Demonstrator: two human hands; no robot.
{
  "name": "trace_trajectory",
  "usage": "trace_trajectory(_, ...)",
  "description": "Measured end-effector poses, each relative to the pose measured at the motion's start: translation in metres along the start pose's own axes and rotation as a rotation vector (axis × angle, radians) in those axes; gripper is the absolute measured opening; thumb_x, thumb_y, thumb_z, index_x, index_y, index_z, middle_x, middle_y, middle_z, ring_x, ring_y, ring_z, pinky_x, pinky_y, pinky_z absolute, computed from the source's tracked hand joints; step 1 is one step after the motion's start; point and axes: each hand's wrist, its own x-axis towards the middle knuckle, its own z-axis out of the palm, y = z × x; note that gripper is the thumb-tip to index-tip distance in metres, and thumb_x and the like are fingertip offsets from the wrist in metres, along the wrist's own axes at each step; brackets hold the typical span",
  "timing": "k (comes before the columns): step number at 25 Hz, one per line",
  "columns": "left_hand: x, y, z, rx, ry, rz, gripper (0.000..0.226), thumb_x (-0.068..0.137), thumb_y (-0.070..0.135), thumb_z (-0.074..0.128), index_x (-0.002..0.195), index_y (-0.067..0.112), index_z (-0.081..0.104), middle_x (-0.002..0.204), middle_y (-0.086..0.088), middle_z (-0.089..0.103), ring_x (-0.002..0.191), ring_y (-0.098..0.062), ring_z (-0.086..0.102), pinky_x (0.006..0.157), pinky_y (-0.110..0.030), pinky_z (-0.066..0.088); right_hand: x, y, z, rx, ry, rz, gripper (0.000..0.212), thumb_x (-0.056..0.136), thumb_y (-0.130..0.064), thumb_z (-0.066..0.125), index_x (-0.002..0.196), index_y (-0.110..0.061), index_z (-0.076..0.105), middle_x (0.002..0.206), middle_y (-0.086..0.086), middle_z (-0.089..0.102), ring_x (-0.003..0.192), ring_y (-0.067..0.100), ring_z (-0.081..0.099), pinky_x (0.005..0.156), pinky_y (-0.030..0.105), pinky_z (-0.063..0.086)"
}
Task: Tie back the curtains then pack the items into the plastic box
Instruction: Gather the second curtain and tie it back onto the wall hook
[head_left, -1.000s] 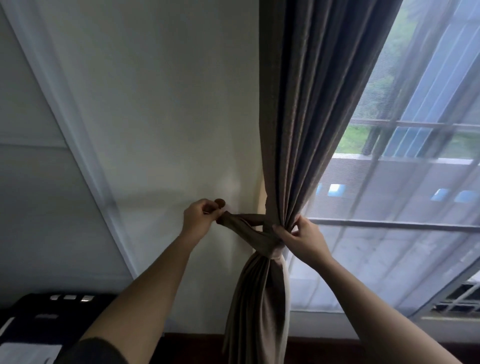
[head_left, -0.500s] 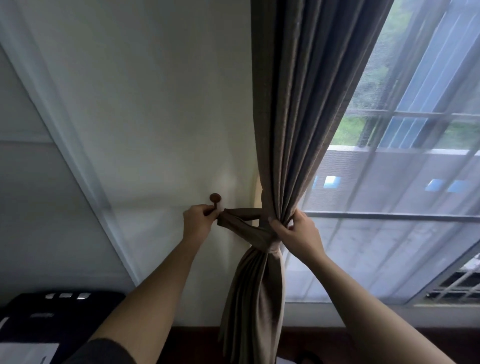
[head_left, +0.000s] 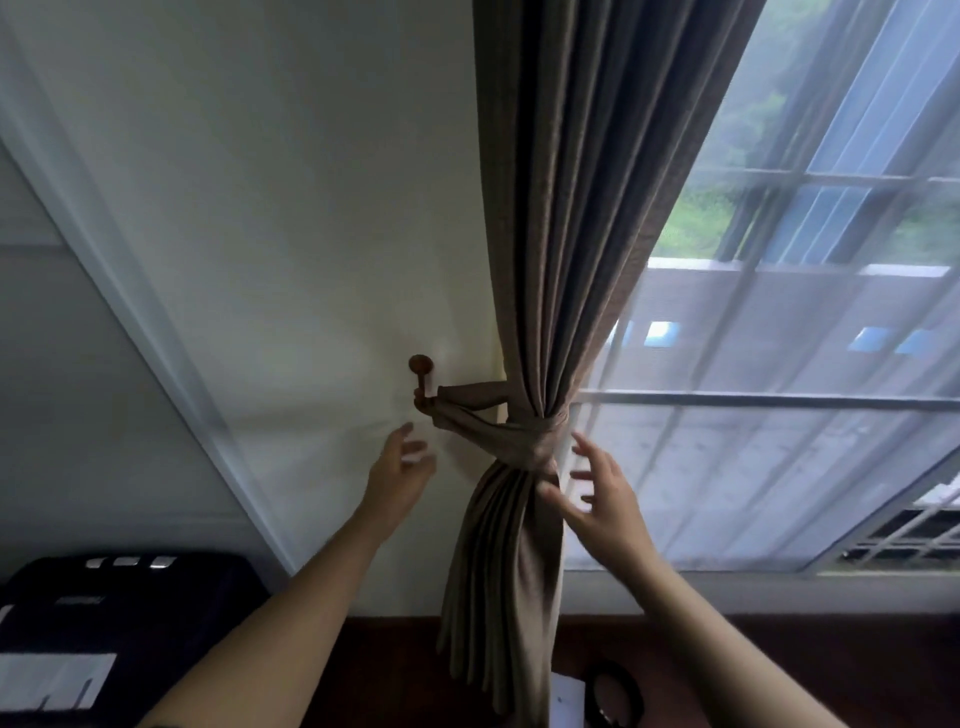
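Tieback (head_left: 493, 431) around curtain (head_left: 576, 234), looped on hook (head_left: 422, 376) at left; window (head_left: 779, 364) right

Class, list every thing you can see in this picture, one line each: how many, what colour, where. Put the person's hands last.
curtain: one, grey-brown, hanging in the middle, gathered partway down
tieback: one, the same grey-brown, wrapped round the curtain, its end looped on the hook
hook: one, dark brown, on the wall left of the curtain
wall: one, cream, left half
sheer curtain: one, white, covering the right side
window: one, dark bars, behind the sheer curtain
black device: one, black, lower left corner
round object: one, black, bottom edge; too dim to identify
left hand: one, open, below the hook, holding nothing
right hand: one, open, fingers spread beside the tieback
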Motion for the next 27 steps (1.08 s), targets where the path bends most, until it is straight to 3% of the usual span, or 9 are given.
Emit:
trace_trajectory(5,-0.011,-0.037,0.039,0.271,-0.382,0.186,0.067,0.080,0.006,0.064,0.141,0.020,0.039,0.135,0.008,0.042,0.125,-0.004,0.038,0.103,-0.019,0.029,-0.006,0.048,0.033,-0.129,-0.145,-0.028,0.074,0.083,-0.017,0.065,0.145,-0.007,0.025,0.148,0.008,0.036,0.136,0.022,0.037,0.104,0.019,0.027)
trace_trajectory(8,-0.004,-0.034,0.053,0.319,-0.451,0.285,0.051,0.077,0.016,0.067,0.127,0.018,0.055,0.120,0.003,0.062,0.112,-0.007,0.056,0.096,-0.023,0.043,0.016,0.052,0.039,-0.101,-0.159,-0.038,0.076,0.074,-0.027,0.056,0.144,-0.008,0.031,0.140,0.008,0.049,0.127,0.023,0.046,0.091,0.020,0.035)
trace_trajectory(10,-0.014,-0.038,0.060,0.385,-0.333,0.355,0.022,0.082,0.019,0.066,0.102,0.011,0.066,0.095,-0.008,0.071,0.088,-0.017,0.066,0.076,-0.027,0.049,0.024,0.057,0.043,-0.133,-0.146,-0.031,0.065,0.068,-0.024,0.047,0.131,-0.008,0.047,0.120,0.011,0.061,0.110,0.031,0.056,0.077,0.026,0.037)
trace_trajectory(14,-0.055,-0.061,0.084,0.636,0.081,0.468,0.027,0.075,0.033,0.059,0.078,0.008,0.069,0.071,-0.011,0.070,0.066,-0.027,0.066,0.059,-0.031,0.045,0.030,0.078,0.055,-0.112,-0.196,-0.153,0.046,0.067,-0.014,0.042,0.107,-0.003,0.062,0.100,0.014,0.066,0.094,0.031,0.060,0.072,0.025,0.037)
trace_trajectory(16,-0.075,-0.064,0.107,0.742,0.214,0.533,0.021,0.072,0.032,0.062,0.065,0.012,0.063,0.056,-0.005,0.064,0.049,-0.023,0.062,0.045,-0.028,0.041,0.035,0.086,0.058,0.043,-0.207,-0.146,0.040,0.069,-0.013,0.039,0.098,-0.008,0.066,0.094,0.007,0.069,0.092,0.019,0.064,0.076,0.026,0.045)
trace_trajectory(19,-0.083,-0.063,0.121,0.906,0.314,0.598,0.026,0.075,0.034,0.051,0.059,0.015,0.058,0.046,-0.004,0.056,0.037,-0.018,0.055,0.034,-0.027,0.037,0.051,0.087,0.059,0.255,-0.255,-0.080,0.044,0.070,-0.008,0.035,0.091,-0.035,0.063,0.092,-0.015,0.067,0.087,-0.018,0.057,0.081,0.006,0.043)
trace_trajectory(21,-0.069,-0.064,0.115,0.965,0.345,0.570,0.019,0.073,0.029,0.062,0.066,0.011,0.061,0.046,-0.006,0.057,0.036,-0.021,0.056,0.031,-0.025,0.036,0.058,0.086,0.061,0.271,-0.291,-0.093,0.044,0.074,-0.003,0.036,0.092,-0.034,0.060,0.089,-0.017,0.063,0.084,-0.018,0.056,0.078,0.003,0.040)
trace_trajectory(23,-0.058,-0.064,0.105,0.975,0.373,0.533,0.021,0.069,0.028,0.070,0.070,0.008,0.062,0.049,-0.007,0.059,0.037,-0.025,0.058,0.032,-0.024,0.037,0.057,0.090,0.065,0.200,-0.184,-0.200,0.038,0.075,-0.005,0.039,0.100,-0.021,0.063,0.091,-0.009,0.060,0.089,-0.001,0.058,0.079,0.010,0.040)
trace_trajectory(27,-0.061,-0.051,0.095,0.715,0.365,0.538,0.039,0.073,0.047,0.052,0.085,0.011,0.061,0.074,-0.004,0.064,0.061,-0.024,0.064,0.052,-0.024,0.047,0.034,0.100,0.057,0.282,0.093,-0.271,0.019,0.088,-0.028,0.050,0.102,-0.023,0.061,0.090,-0.011,0.061,0.082,0.005,0.058,0.072,0.009,0.041)
